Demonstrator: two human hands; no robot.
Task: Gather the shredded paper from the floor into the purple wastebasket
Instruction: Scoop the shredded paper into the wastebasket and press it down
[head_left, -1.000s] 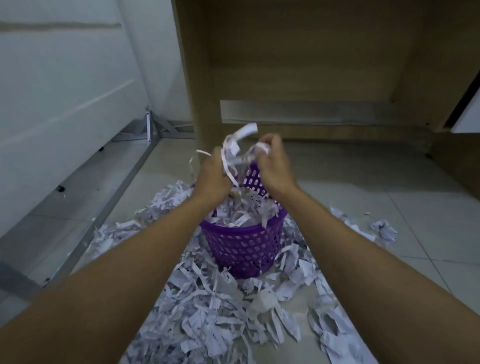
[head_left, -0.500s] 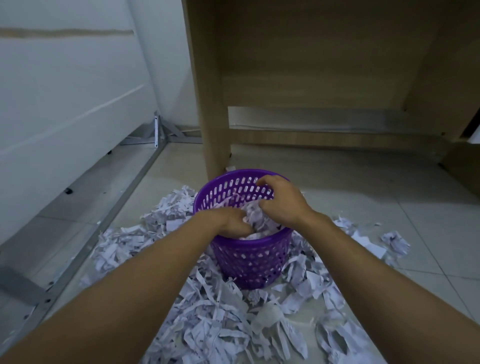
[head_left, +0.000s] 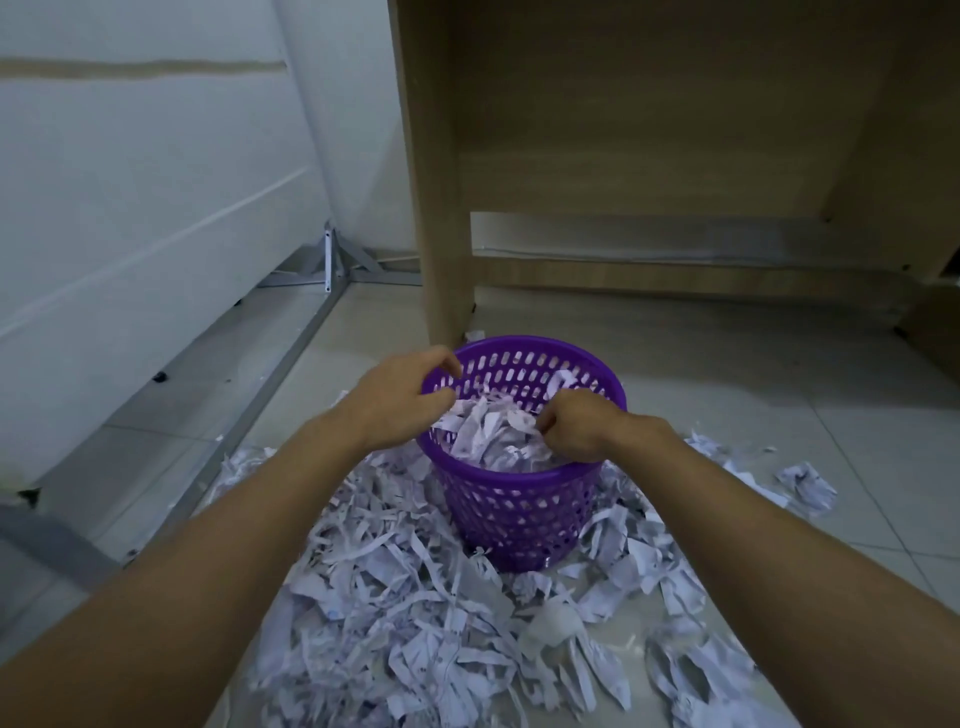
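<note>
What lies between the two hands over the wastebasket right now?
In the head view, only shredded paper heaped inside the purple wastebasket lies between the left hand and the right hand.

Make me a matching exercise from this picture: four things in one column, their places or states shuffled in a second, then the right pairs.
1. left hand
2. right hand
3. purple wastebasket
4. wooden desk leg

A. stands behind the basket
B. at the basket's left rim
C. upright, ringed by shredded paper on the floor
D. fingers curled on the paper inside the basket

Pairs: 1-B, 2-D, 3-C, 4-A
</note>
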